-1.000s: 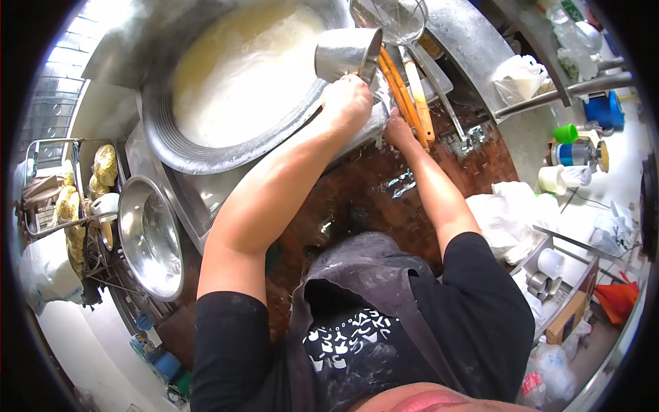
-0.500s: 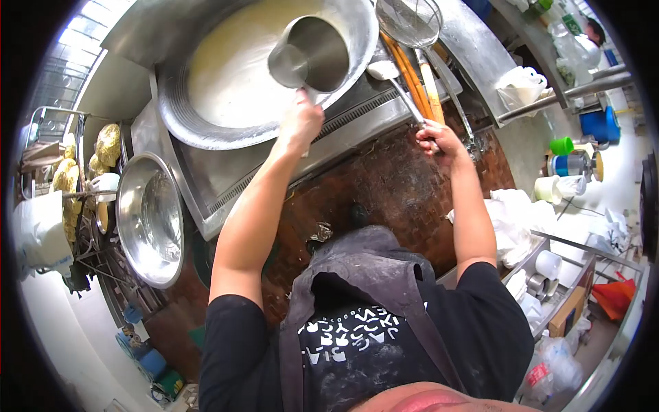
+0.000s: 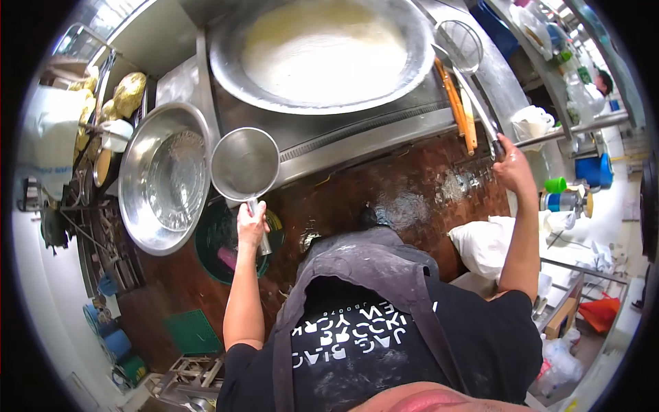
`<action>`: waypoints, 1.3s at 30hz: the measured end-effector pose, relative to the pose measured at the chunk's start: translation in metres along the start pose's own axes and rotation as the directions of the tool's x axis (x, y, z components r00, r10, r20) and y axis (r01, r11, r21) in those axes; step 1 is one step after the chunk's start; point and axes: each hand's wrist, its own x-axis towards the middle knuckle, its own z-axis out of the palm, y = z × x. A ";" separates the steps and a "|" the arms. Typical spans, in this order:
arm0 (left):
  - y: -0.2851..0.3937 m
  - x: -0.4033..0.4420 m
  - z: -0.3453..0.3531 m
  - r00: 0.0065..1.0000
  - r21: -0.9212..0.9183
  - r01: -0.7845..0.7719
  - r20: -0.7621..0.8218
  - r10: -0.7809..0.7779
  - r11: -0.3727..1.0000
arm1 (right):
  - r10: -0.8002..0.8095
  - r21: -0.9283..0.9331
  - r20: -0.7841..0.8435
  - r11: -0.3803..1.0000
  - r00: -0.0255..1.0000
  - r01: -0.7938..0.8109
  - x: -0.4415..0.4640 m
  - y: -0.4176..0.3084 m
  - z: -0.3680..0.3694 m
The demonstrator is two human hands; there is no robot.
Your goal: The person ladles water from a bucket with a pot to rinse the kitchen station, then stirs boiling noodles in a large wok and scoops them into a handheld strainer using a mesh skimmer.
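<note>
In front of a steel cooking surface (image 3: 357, 141), a person's two bare hands each grasp a metal utensil. The left hand (image 3: 252, 223) is closed around the handle of a round, deep metal pot (image 3: 246, 165), held out with its mouth facing the camera, between the person and the surface. In this view the pot overlaps the edge of a wide steel basin (image 3: 144, 172); whether they touch cannot be told. The right hand (image 3: 513, 168) grips the dark end of a long ladle (image 3: 473, 96), whose bowl lies beside a mesh strainer (image 3: 461, 47), to the right of a huge pan (image 3: 316, 108) of pale liquid.

The pot looks stiff and hard to break, probably fairly light when unfilled, and perhaps slippery if wet; its handle is the natural hold. The ladle seems rigid and slender, likely heavier toward the bowl, so a firm grip on the dark end suits it.

The left arm reaches forward, nearly straight; the right arm stretches out to the side, elbow bent, forearm pointing forward.
</note>
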 end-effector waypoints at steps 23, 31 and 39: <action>-0.046 0.031 0.015 0.952 -0.267 0.237 -0.129 -0.279 0.934 | -0.358 0.093 0.143 0.933 0.923 0.347 0.285 -0.224 0.278; -0.044 0.050 0.033 0.903 -0.242 0.309 -0.227 -0.363 0.920 | -0.271 0.245 0.104 0.939 0.957 0.240 0.450 -0.305 0.303; -0.041 0.047 0.020 0.919 -0.175 0.305 -0.203 -0.338 0.936 | -0.247 0.800 0.552 0.426 0.796 -0.423 0.405 -0.244 0.194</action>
